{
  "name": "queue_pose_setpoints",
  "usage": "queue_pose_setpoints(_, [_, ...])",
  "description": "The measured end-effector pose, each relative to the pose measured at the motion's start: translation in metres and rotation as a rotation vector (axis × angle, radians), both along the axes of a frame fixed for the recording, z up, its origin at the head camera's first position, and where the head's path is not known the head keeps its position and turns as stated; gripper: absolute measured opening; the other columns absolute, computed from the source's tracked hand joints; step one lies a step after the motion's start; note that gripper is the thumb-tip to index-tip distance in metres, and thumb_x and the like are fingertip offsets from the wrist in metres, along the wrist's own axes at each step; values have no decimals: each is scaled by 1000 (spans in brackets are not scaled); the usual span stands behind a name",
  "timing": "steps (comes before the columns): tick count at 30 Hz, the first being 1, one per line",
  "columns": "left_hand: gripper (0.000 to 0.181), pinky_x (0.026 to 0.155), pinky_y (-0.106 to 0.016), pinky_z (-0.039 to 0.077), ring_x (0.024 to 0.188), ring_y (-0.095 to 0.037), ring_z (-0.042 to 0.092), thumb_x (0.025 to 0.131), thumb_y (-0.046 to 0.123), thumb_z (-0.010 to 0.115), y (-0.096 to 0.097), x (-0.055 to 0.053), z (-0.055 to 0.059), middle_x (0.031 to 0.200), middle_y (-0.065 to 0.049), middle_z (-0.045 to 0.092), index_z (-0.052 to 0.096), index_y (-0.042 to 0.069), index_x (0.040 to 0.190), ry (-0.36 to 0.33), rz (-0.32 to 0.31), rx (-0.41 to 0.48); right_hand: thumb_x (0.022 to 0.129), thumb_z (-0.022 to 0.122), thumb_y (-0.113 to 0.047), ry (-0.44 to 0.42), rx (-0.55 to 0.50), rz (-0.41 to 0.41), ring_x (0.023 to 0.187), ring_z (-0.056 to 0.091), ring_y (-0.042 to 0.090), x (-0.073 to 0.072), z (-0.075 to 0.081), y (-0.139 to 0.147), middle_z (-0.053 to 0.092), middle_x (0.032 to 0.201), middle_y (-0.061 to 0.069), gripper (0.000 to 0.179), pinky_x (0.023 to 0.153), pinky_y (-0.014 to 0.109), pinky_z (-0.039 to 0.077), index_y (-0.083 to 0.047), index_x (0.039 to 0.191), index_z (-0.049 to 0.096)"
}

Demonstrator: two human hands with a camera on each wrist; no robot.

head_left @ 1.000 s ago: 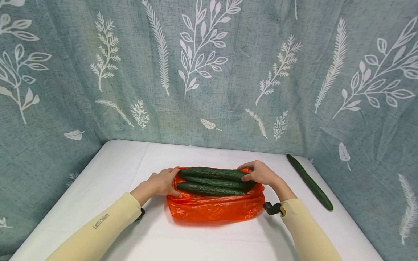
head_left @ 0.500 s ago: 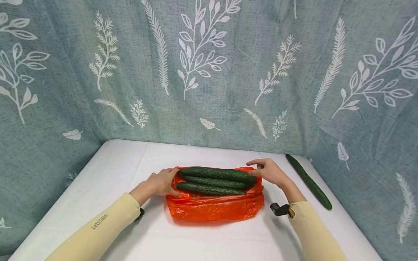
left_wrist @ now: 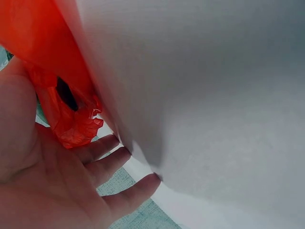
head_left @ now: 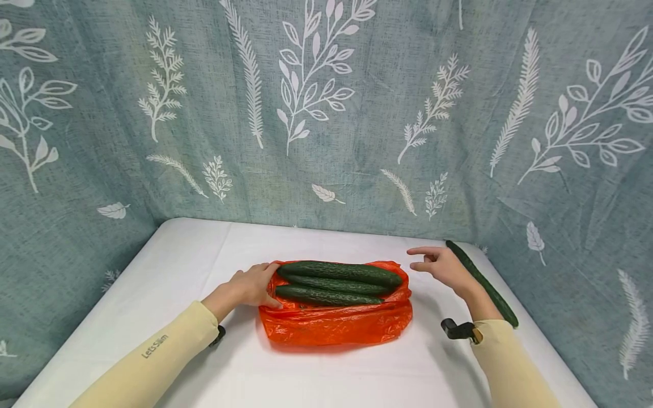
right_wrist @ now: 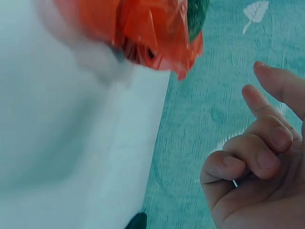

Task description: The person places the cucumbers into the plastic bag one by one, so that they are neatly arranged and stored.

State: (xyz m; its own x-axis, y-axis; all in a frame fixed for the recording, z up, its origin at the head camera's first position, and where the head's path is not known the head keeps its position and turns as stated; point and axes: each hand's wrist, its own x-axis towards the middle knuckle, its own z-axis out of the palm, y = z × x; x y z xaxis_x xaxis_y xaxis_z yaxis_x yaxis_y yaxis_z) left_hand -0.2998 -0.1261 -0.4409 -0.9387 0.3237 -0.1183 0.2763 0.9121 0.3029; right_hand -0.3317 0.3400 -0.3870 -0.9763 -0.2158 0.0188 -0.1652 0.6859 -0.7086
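Note:
An orange plastic bag (head_left: 336, 326) lies with its mouth up on the white table. Three cucumbers (head_left: 342, 273) show side by side inside it. My left hand (head_left: 250, 286) rests against the bag's left end, thumb and fingers spread along it; in the left wrist view the fingertips (left_wrist: 151, 181) reach the tabletop. My right hand (head_left: 446, 269) is off the bag's right end and holds nothing. Its thumb and index finger stretch out while the other fingers (right_wrist: 257, 152) bend loosely. Another cucumber (head_left: 490, 292) lies on the table, partly behind the right hand and forearm.
The white table (head_left: 306, 379) ends at a patterned blue-green curtain (head_left: 326, 170) behind it and on both sides. Black wrist mounts (head_left: 457, 330) stick out by the sleeves. The loose cucumber lies close to the right table edge.
My right hand has let go of the back cucumber in the bag and moved right, toward the loose cucumber. The left hand and the bag stay in place.

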Motion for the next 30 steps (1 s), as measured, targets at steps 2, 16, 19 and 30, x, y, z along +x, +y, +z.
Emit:
queue_pose_setpoints(2, [103, 106, -69, 35, 139, -37, 44, 74, 55, 85, 0, 1, 1, 152, -18, 45, 35, 12, 153, -3, 2, 2, 91, 75, -32, -9, -6, -27, 67, 42, 19, 1, 2, 7, 45, 69, 1, 44, 62, 33, 39, -16, 131, 67])
queue_pose_setpoints(16, [104, 109, -68, 33, 142, -37, 41, 76, 55, 84, 0, 1, 1, 155, -18, 41, 32, 12, 155, -22, 6, -12, 97, 68, -32, -100, -85, -128, 54, 31, 14, 8, -3, 60, 31, 62, -6, 53, 59, 34, 36, -11, 144, 56])
queue_pose_setpoints(19, [104, 109, -68, 32, 142, -38, 41, 76, 55, 84, 0, 1, 2, 155, -18, 41, 32, 11, 155, -30, 6, -10, 96, 69, -34, -115, -111, -166, 53, 31, 14, 11, -2, 68, 32, 61, -8, 56, 60, 35, 37, -11, 145, 54])
queue_pose_setpoints(30, [103, 108, -68, 33, 141, -37, 41, 76, 55, 83, -1, 1, 1, 155, -18, 41, 33, 11, 155, -40, -7, -2, 92, 72, -46, -116, -139, -256, 51, 32, 13, 16, -6, 96, 32, 58, -11, 69, 57, 36, 38, -11, 147, 51])
